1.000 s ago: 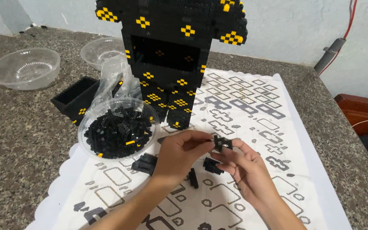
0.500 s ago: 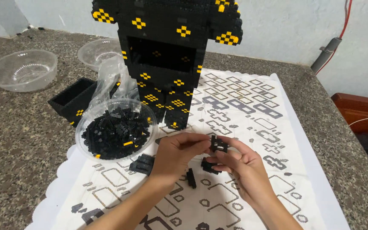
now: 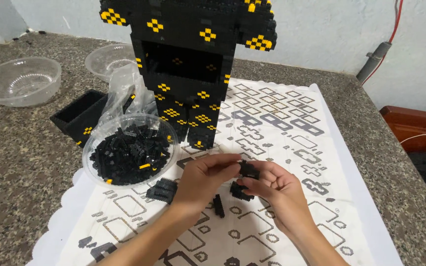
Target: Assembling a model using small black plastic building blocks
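Each grip, left hand [image 3: 208, 178] and right hand [image 3: 277, 189], pinches one small black brick piece [image 3: 249, 170], partly hidden.

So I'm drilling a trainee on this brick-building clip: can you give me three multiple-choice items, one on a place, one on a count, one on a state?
1. Where is the bowl of black bricks?
A. in front of the tall black and yellow brick figure, towards its left
B. on the wooden furniture at the right
C. behind the figure

2. How many empty clear bowls stand at the far left?
A. none
B. two
C. four

3. What are the left hand and right hand doing?
A. lying flat, empty
B. together pinching a small black brick piece
C. lifting the figure

Answers: 1 A, its rim overlaps the patterned cloth. 2 B, one empty bowl and another. 3 B, both hands' fingertips meet on it.
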